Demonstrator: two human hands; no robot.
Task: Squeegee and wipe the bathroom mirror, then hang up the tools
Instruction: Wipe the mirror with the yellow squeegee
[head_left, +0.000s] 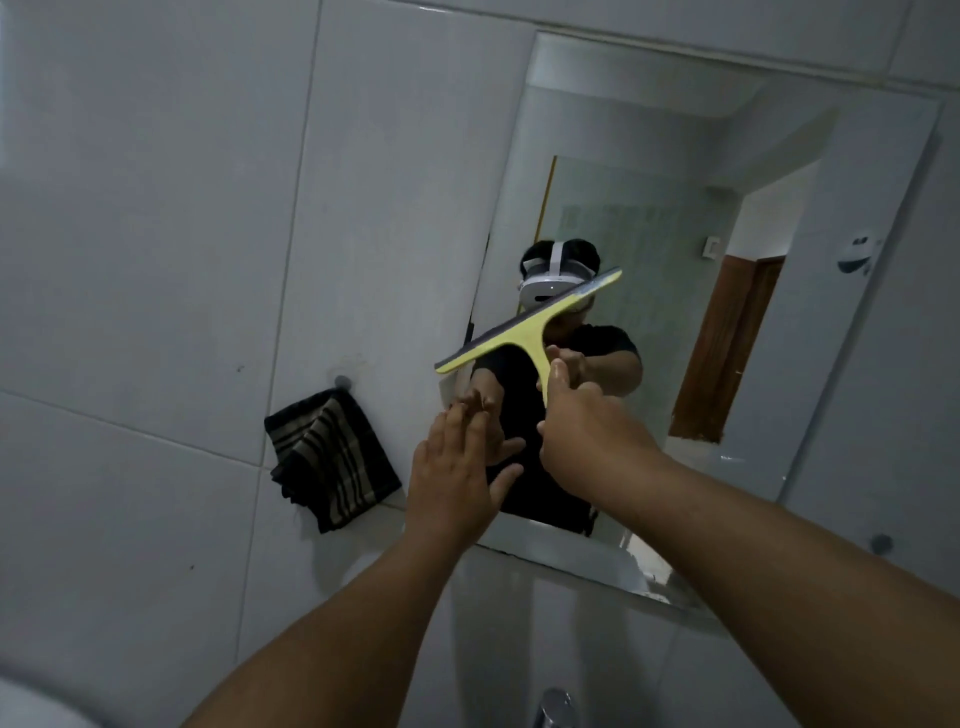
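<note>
- While the right hand (582, 415) is wrapped tight around the handle of the yellow squeegee (530, 325), the left hand (457, 467) is flat and wide open, holding nothing.
- The squeegee is tilted, with its left end low and its right end high.
- Its long bar has a grey rubber strip along the top edge, and the bar lies in front of the bathroom mirror (649, 234), near the mirror's left side. I cannot tell if the rubber strip is touching the glass.
- The left hand has its fingers spread, and the fingertips reach the lower left part of the mirror, just below the low end of the squeegee.
- Both arms are bare and stretch up from the bottom of the view.
- A dark striped cloth (330, 462) hangs from a small hook (342, 382) on the white tiled wall (156, 260), just to the left of the mirror.
- Another small round hook (881, 543) sits on the wall at the lower right of the mirror.
- The mirror shows a person in a black shirt with a white headset, both arms reaching forward.
- It also shows a brown wooden door behind that person.
- A shiny metal tap (555, 706) peeks in at the bottom edge, and a bit of something white and round shows in the bottom left corner.
</note>
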